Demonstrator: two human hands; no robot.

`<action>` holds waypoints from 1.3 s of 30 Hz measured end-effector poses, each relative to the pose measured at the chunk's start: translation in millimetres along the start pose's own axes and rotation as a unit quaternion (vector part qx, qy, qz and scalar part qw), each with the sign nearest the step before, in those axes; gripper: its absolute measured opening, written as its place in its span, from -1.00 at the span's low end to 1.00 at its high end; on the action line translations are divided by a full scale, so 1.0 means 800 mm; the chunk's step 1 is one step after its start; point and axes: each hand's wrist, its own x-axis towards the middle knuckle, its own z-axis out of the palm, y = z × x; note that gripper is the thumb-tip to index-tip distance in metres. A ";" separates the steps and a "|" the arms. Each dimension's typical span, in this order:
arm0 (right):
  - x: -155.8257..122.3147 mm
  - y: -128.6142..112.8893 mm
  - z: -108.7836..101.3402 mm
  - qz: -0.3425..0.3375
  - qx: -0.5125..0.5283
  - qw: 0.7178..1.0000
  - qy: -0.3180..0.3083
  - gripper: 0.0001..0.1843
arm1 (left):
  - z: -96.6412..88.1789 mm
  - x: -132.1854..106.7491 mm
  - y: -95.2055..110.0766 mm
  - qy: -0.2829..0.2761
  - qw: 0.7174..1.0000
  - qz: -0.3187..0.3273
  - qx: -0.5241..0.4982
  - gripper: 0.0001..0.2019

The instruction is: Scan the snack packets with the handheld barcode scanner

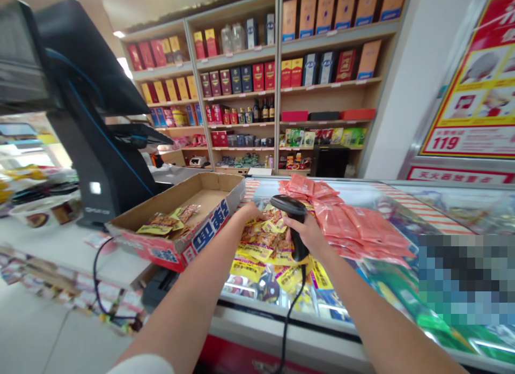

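Observation:
My right hand (309,232) is wrapped round the handle of a black barcode scanner (288,204), held upright above a heap of snack packets. From the scanner a black cable runs down over the counter's front edge. Just left of it, my left hand (252,211) reaches into the heap, its fingers closed at the edge of a small yellow snack packet (274,219); the fingertips are partly hidden. More yellow-and-purple snack packets (257,250) lie loosely below both hands on the glass counter (241,294).
An open cardboard box (213,224) with a few packets stands left, beside a black monitor stand (100,132). Pink-red packets (354,224) are piled right of the scanner. Behind the counter rise shelves (237,97) of boxed goods. Green packages (406,299) show at the right.

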 end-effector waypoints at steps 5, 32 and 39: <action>0.004 0.010 -0.002 -0.005 -0.014 1.000 -0.007 -0.74 | -0.009 -0.008 0.009 -0.031 0.998 0.004 0.046 -0.32; -0.014 -0.021 0.003 0.002 0.147 0.988 -0.057 -0.72 | -0.012 -0.105 0.007 -0.059 0.632 0.023 -0.772 -0.84; -0.031 -0.023 0.018 0.044 0.134 0.982 -0.126 -0.71 | 0.010 -0.109 -0.014 -0.186 0.522 0.016 -0.832 -0.69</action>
